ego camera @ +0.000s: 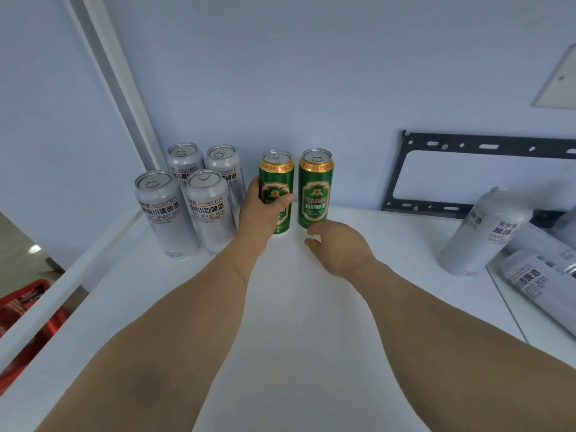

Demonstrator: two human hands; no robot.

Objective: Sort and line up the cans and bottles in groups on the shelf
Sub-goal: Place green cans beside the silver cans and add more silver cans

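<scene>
— White shelf [296, 322] against a pale blue wall, and we're straight into it: the left hand [260, 213] is wrapped round the left green can [277, 169], thumb across the label, fingers curled behind it. A firm hold.

— And that can is upright on the shelf?

— Upright, base down, near the back wall. Take it as our marker. Just to its right, a narrow gap away, stands the second green can [315, 188], also upright.

— The other hand?

— The right hand [339, 247] is in front of that second green can, fingers loosely bent, holding nothing. Its fingertips are close to the can's base; whether they touch, I cannot tell.

— What's on the marker's other side?

— Four silver cans [190, 201] to its left, packed two by two, all upright, the nearest one just beside the left wrist.

— And far off?

— Well to the right of the marker, a silver bottle [486, 232] stands upright, with more silver cans [536, 275] lying on their sides beyond it. A black metal bracket [486, 148] sits on the wall behind, and a red crate [28, 310] shows below the shelf's left edge.
</scene>
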